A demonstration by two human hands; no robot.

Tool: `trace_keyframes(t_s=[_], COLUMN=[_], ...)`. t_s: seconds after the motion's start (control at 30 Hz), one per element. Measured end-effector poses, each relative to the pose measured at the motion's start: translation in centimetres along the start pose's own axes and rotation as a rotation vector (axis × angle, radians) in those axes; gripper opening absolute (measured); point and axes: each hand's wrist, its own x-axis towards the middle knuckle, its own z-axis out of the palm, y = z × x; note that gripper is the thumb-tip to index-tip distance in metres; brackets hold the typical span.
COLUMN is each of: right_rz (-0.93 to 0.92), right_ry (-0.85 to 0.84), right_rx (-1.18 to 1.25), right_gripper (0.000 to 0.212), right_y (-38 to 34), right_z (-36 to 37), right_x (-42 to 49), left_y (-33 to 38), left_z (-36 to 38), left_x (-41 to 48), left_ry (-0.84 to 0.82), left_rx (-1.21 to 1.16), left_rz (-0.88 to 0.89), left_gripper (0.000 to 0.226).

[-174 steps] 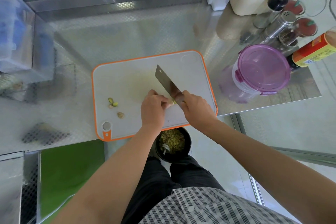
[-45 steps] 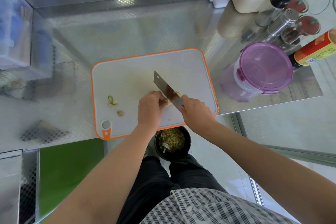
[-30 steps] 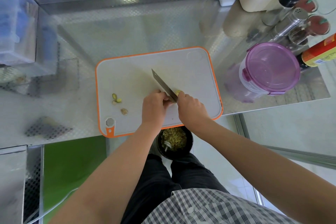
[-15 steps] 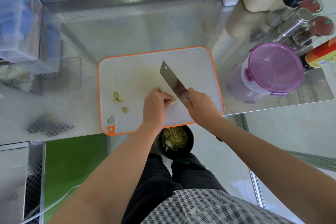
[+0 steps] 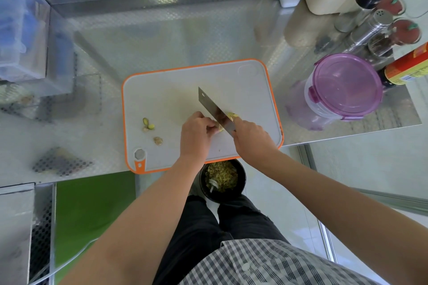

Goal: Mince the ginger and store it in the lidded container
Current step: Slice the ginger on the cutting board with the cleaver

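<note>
Slicing is under way at the centre of the frame: the left hand (image 5: 195, 137) pinches the ginger (image 5: 231, 115) on the cutting board (image 5: 162, 90), and the right hand (image 5: 251, 139) grips the knife (image 5: 214, 111), its blade across the ginger. No mince shows yet. The container (image 5: 345, 88), at the right on the counter (image 5: 162, 37), has its lid on, so mincing and storing remain.

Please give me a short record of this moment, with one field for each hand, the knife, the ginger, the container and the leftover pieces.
left hand: fingers curled, holds the ginger on the cutting board
right hand: grips the cleaver
cleaver: blade down at the ginger, between the hands
ginger: partly hidden by blade and fingers
lidded container: right of the board, purple lid on
scraps: left part of the board
</note>
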Motion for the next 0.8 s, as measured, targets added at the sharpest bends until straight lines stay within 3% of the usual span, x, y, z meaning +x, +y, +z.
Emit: trace_keyframes(t_s=[0.07, 0.23, 0.43, 0.8], right_rz=[0.020, 0.042, 0.017, 0.062], right_ry=[-0.018, -0.019, 0.011, 0.154], right_rx=[-0.007, 0.046, 0.084, 0.287], right_gripper=[0.029, 0.012, 0.025, 0.015], right_y=[-0.1, 0.3, 0.4, 1.6], right_z=[0.6, 1.8, 1.4, 0.0], right_x=[0.1, -0.1, 0.8, 1.4], left_y=[0.0, -0.1, -0.3, -0.9], left_z=[0.0, 0.0, 0.2, 0.2], left_x=[-0.1, -0.1, -0.1, -0.4], left_ry=[0.002, 0.001, 0.002, 0.046], left_rx=[0.011, 0.011, 0.006, 0.001], left_rz=[0.003, 0.019, 0.037, 0.039], left_gripper=[0.008, 0.007, 0.008, 0.010])
